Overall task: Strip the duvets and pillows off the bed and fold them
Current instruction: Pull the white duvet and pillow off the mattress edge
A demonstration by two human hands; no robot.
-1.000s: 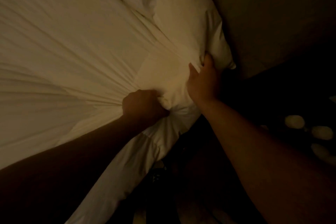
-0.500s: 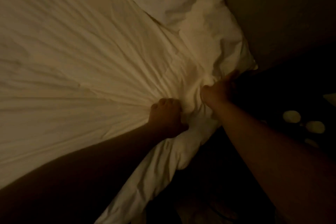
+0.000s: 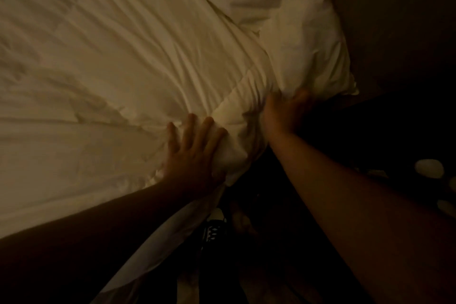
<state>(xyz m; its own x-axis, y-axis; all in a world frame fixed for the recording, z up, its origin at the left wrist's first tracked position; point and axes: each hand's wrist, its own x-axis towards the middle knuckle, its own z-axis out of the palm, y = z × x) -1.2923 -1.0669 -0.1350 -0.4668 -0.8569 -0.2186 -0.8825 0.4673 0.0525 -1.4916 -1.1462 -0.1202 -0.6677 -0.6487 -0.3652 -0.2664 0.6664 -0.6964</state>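
A white duvet [image 3: 103, 61] covers the bed in dim light and fills the left and middle of the view. A white pillow [image 3: 303, 39] lies at the upper right, against the dark headboard. My left hand [image 3: 195, 153] rests flat on the duvet's near corner with its fingers spread. My right hand [image 3: 286, 116] is blurred and presses against the duvet's edge just below the pillow; its fingers look loosely apart. The duvet's corner [image 3: 234, 136] bulges between the two hands.
A dark headboard or wall [image 3: 394, 20] rises at the right. The floor beside the bed is dark, with pale round shapes [image 3: 429, 168] at the far right. A patterned dark item [image 3: 214, 232] lies below the bed edge.
Both hands have let go of the bunched duvet corner. The left hand has opened flat on it, and the right hand has shifted up toward the pillow. The gathered folds have relaxed.
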